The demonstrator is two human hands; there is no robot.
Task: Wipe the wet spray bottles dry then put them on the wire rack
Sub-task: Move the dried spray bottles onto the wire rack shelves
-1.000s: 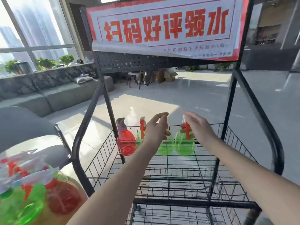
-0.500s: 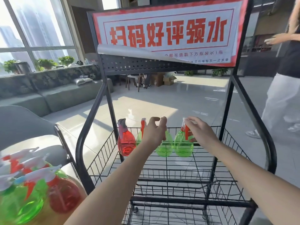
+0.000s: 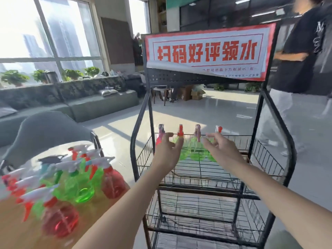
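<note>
A black wire rack (image 3: 265, 159) stands in front of me. Along the back of its top basket stands a row of spray bottles: a red one (image 3: 160, 135) at the left, then green ones (image 3: 195, 150). My left hand (image 3: 167, 153) hovers in front of the left bottles with loose, empty fingers. My right hand (image 3: 221, 150) hovers before the right bottles, fingers spread and holding nothing. At the lower left, several more green and red spray bottles (image 3: 79, 178) crowd a wooden surface (image 3: 16, 229), blurred.
A red and white sign (image 3: 206, 51) tops the rack. A grey chair (image 3: 46, 130) stands behind the wooden surface. A person in a black top and white trousers (image 3: 303, 72) stands right of the rack. A sofa and windows lie far left.
The view has swung left and up. Both hands have drawn back a little from the bottles on the rack; the right hand has let go of the green bottle's head.
</note>
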